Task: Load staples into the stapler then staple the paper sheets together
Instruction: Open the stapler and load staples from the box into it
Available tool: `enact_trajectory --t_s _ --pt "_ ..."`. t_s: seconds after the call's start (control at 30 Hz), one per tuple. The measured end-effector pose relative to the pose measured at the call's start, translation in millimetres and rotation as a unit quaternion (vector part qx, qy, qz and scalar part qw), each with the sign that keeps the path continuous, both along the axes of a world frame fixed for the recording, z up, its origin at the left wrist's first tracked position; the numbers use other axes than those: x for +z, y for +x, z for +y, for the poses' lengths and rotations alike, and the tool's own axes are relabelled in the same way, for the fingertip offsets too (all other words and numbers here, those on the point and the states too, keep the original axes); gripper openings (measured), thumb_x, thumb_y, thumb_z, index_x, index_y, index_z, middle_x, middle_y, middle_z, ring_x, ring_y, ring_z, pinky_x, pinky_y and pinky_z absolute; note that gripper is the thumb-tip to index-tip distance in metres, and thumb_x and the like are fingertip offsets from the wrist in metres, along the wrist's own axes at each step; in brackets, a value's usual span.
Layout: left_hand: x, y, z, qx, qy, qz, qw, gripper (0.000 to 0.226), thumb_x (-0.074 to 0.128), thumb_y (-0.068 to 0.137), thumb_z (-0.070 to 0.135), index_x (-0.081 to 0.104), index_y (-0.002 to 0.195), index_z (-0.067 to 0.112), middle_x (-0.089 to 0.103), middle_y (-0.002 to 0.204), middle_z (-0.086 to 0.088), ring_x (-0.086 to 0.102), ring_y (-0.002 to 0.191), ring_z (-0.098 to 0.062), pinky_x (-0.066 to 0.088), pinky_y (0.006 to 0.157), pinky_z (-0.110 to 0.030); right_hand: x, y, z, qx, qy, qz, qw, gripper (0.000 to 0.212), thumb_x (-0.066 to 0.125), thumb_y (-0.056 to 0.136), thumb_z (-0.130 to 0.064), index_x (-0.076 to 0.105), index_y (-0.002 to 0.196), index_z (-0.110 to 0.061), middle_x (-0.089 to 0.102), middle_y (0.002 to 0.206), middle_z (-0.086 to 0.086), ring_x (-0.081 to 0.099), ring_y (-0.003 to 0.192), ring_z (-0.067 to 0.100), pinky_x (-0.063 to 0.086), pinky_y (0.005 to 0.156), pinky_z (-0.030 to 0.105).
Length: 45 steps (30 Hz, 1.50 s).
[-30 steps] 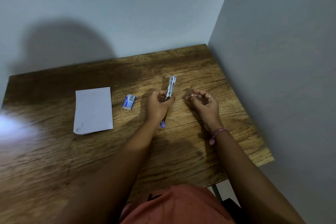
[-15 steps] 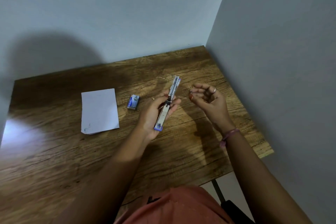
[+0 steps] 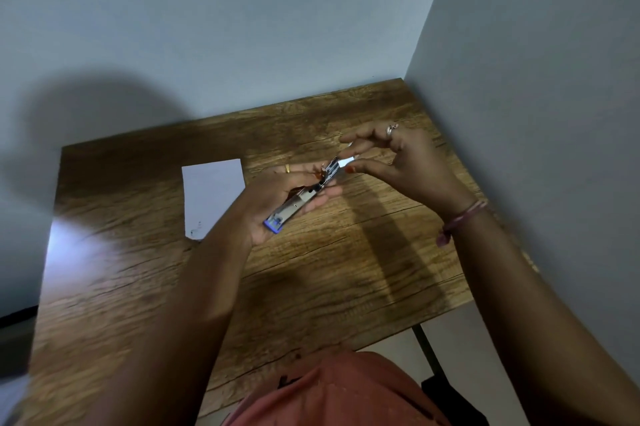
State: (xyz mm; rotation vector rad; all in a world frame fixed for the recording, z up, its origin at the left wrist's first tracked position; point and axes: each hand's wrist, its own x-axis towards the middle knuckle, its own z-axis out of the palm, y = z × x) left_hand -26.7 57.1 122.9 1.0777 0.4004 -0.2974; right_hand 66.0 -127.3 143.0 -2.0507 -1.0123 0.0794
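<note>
Wood-grain table [image 3: 311, 287] fills most of what I can see, pushed into a corner where two pale grey walls [image 3: 242, 27] meet. A broad shadow falls on the left wall and over the far left part of the tabletop. On the table, left of the hands, lies a small stack of white paper sheets [image 3: 211, 193], flat, its near corner hidden behind the person's left forearm.

Both arms reach out over the table, and a salmon-coloured shirt [image 3: 339, 391] shows at the bottom edge. The left hand [image 3: 277, 204] is turned palm up, its fingers curled loosely under and around the stapler [image 3: 301, 199], which rests along the palm, lifted clear of the table. The stapler is hinged open, its metal channel facing up, its blue end [image 3: 273, 225] near the heel of the hand and its far end pointing away to the right. A gold ring sits on one finger of that hand.

The right hand [image 3: 398, 162] is just beyond the stapler's far end, thumb and forefinger pinched together on a small pale strip of staples [image 3: 347, 162] that touches or nearly touches the tip of the channel; I cannot tell which. Its other fingers arch above, spread apart, one wearing a ring. A pinkish thread bracelet [image 3: 460, 218] circles the right wrist.
</note>
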Motion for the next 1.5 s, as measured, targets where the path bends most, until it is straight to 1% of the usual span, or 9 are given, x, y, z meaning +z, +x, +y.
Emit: enact_trajectory --t_s 0.1,0.23,0.6,0.77,1.0,1.13,1.3,1.4,1.5 --pt "3.8 -5.3 5.1 -0.029 0.048 -0.005 0.998 0.025 0.047 0.095 0.003 0.07 0.104 0.01 0.068 0.11 -0.025 0.065 0.108 -0.031 0.051 0.086 -0.027 2.8 -0.7 9.6 0.01 -0.021 -0.005 1.0 0.032 0.076 0.077 -0.021 0.064 0.107 -0.023 0.07 0.093 -0.019 0.062 0.104 0.001 0.045 0.097 0.031" --pt "6.2 -12.0 8.5 -0.014 0.031 0.016 0.999 0.023 0.047 0.094 -0.002 0.067 0.105 0.003 0.069 0.11 -0.023 0.069 0.102 -0.03 0.052 0.088 -0.03 4.0 -2.3 16.2 0.03 -0.04 0.038 0.998 0.031 0.076 0.076 -0.017 0.065 0.104 -0.02 0.069 0.089 -0.021 0.061 0.1 -0.009 0.039 0.095 0.011" --pt "9.0 -25.6 18.8 -0.011 0.025 0.048 0.998 0.022 0.05 0.091 -0.003 0.062 0.109 -0.004 0.071 0.103 -0.025 0.07 0.098 -0.031 0.055 0.085 -0.03 5.5 -13.5 29.7 0.065 -0.081 0.04 0.994 0.031 0.08 0.073 -0.014 0.066 0.096 -0.028 0.074 0.089 -0.013 0.064 0.095 -0.008 0.047 0.094 0.024" --pt "7.3 -29.4 18.9 -0.014 0.008 0.061 0.998 0.024 0.048 0.092 -0.004 0.06 0.112 -0.007 0.07 0.102 -0.027 0.07 0.098 -0.033 0.056 0.085 -0.031 0.0 -17.6 30.1 0.074 -0.1 0.04 0.991 0.029 0.078 0.075 -0.013 0.068 0.098 -0.027 0.069 0.088 -0.023 0.063 0.092 -0.013 0.041 0.082 0.004" --pt "4.8 -31.3 17.7 0.005 -0.055 0.092 0.994 0.023 0.05 0.088 -0.006 0.058 0.109 -0.012 0.067 0.105 -0.032 0.069 0.096 -0.038 0.06 0.073 -0.031 -10.1 -20.7 23.1 0.084 -0.091 0.003 0.992 0.026 0.076 0.077 -0.011 0.07 0.102 -0.014 0.066 0.091 -0.024 0.063 0.092 -0.009 0.038 0.081 0.001" --pt "4.1 -30.9 16.6 0.003 -0.06 0.095 0.994 0.027 0.051 0.088 -0.005 0.056 0.113 -0.013 0.066 0.108 -0.031 0.069 0.098 -0.038 0.06 0.075 -0.031 -12.4 -21.0 19.1 0.086 -0.077 0.008 0.993 0.031 0.074 0.079 -0.011 0.067 0.109 -0.014 0.066 0.096 -0.022 0.063 0.098 -0.006 0.041 0.087 0.006" --pt "5.6 -29.7 17.0 0.008 -0.058 0.085 0.995 0.027 0.048 0.09 -0.004 0.055 0.116 -0.011 0.067 0.108 -0.029 0.069 0.099 -0.037 0.058 0.08 -0.032 -13.7 -17.8 9.5 0.015 -0.003 0.062 0.998 0.032 0.067 0.087 -0.014 0.062 0.116 -0.025 0.068 0.11 -0.012 0.061 0.109 0.001 0.048 0.098 0.034" --pt "6.1 -28.9 17.2 0.009 -0.048 0.081 0.996 0.028 0.048 0.09 -0.004 0.056 0.116 -0.009 0.068 0.107 -0.027 0.069 0.098 -0.035 0.059 0.076 -0.029 -23.1 -16.8 5.7 -0.033 0.014 -0.023 0.999 0.021 0.06 0.091 -0.013 0.069 0.106 -0.023 0.064 0.107 -0.001 0.059 0.105 0.012 0.049 0.091 0.038" --pt "5.4 -27.3 17.3 0.016 -0.041 0.075 0.996 0.027 0.05 0.089 -0.004 0.057 0.115 -0.01 0.068 0.108 -0.027 0.069 0.099 -0.036 0.059 0.078 -0.03 -33.7 -19.6 6.3 -0.022 -0.049 -0.106 0.993 0.027 0.053 0.091 -0.011 0.071 0.105 -0.026 0.055 0.104 0.001 0.05 0.101 0.02 0.045 0.086 0.04"
